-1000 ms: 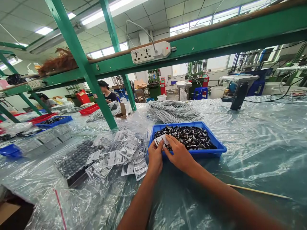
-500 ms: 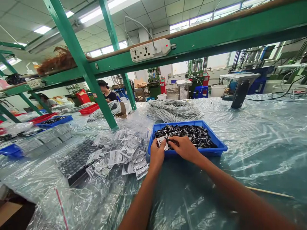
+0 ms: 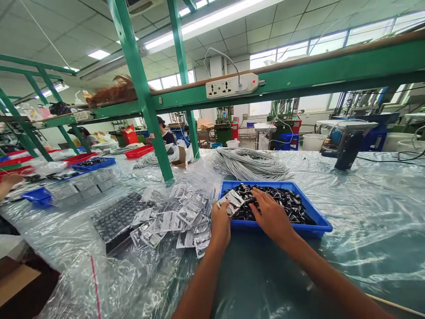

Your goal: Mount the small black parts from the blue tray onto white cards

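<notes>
Pinched between the thumb and fingers of my left hand [image 3: 221, 223] is a flat silver-and-white packet [image 3: 231, 202], with dark parts showing on its face. It is held over the left end of a blue tray [image 3: 320, 229]. Small black pieces with light metal-looking bits [image 3: 292, 206] fill the tray; I cannot make out their exact kind. My right hand [image 3: 270, 215] reaches over the tray, fingers stretched and thumb apart, near the black pieces beside the packet. Left of the tray lies a loose pile of similar silver packets [image 3: 166, 221].
A block of dark round-topped parts [image 3: 122, 217] stands left of the packets. Behind the tray lies a coil of grey cable [image 3: 252, 164]. A green post [image 3: 159, 150] rises from the plastic-covered table. At the far left edge another person's hand [image 3: 9, 181] shows.
My right hand has moved off the packet, and its fingers have spread over the tray. The packet in my left hand is now more exposed. The view has shifted left and up.
</notes>
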`<state>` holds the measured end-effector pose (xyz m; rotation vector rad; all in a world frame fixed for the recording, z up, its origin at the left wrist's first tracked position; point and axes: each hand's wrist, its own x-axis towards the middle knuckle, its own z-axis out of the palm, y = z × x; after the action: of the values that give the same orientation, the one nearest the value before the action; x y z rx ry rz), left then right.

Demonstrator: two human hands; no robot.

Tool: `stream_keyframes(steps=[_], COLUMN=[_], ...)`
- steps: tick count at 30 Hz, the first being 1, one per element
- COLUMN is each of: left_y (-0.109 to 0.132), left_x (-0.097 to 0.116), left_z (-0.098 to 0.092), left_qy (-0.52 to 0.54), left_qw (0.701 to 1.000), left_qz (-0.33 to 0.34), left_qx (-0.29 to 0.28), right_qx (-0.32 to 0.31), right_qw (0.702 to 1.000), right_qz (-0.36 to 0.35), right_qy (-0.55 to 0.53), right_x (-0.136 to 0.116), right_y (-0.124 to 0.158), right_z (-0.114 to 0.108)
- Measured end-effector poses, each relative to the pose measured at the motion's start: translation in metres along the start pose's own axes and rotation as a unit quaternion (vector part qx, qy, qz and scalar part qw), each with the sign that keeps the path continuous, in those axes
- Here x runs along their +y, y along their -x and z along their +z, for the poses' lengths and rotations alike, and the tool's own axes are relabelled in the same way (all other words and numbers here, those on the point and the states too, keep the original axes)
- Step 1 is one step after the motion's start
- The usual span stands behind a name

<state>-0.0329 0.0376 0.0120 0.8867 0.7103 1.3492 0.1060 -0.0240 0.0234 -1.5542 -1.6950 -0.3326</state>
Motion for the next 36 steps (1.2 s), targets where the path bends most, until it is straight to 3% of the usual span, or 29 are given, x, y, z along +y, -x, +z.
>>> stream_keyframes(steps=[5, 10, 17, 21, 23, 27, 29, 32, 34, 36], left_y=[0.015, 0.015, 0.009, 0.007, 0.004, -0.006, -0.013, -0.024, -0.029, -0.031], left_x=[0.008, 0.007, 0.003, 0.009, 0.015, 0.031, 0.041, 0.052, 0.056, 0.056], left_z=[0.01, 0.007, 0.001, 0.0, -0.002, -0.014, -0.025, -0.041, -0.048, -0.048], left_qy=[0.031, 0.002, -0.06, -0.163, -0.244, -0.348, -0.379, -0.437, -0.468, -0.483], left_qw=[0.996, 0.999, 0.997, 0.982, 0.965, 0.91, 0.867, 0.798, 0.77, 0.755], left_qz=[-0.054, -0.025, 0.028, 0.057, 0.089, 0.196, 0.273, 0.349, 0.362, 0.376], left_qx=[-0.062, -0.038, -0.046, -0.079, -0.049, 0.112, 0.174, 0.226, 0.239, 0.235], right_qx=[-0.051, -0.041, 0.025, -0.022, -0.054, -0.041, -0.015, -0.029, -0.11, -0.235], right_qw=[0.993, 0.99, 0.966, 0.927, 0.929, 0.974, 0.988, 0.996, 0.993, 0.97], right_qz=[-0.028, -0.027, 0.085, 0.121, 0.114, 0.109, 0.105, 0.065, 0.05, 0.054], right_qy=[-0.104, -0.133, -0.245, -0.354, -0.349, -0.196, -0.111, -0.047, -0.016, 0.041], right_x=[-0.01, -0.022, -0.023, -0.012, -0.004, 0.013, 0.02, 0.03, 0.041, 0.054], right_y=[0.003, 0.01, 0.009, 0.004, 0.001, -0.01, -0.019, -0.024, -0.009, 0.027], right_z=[0.005, 0.013, 0.013, 0.007, 0.006, 0.005, -0.007, -0.05, -0.087, -0.118])
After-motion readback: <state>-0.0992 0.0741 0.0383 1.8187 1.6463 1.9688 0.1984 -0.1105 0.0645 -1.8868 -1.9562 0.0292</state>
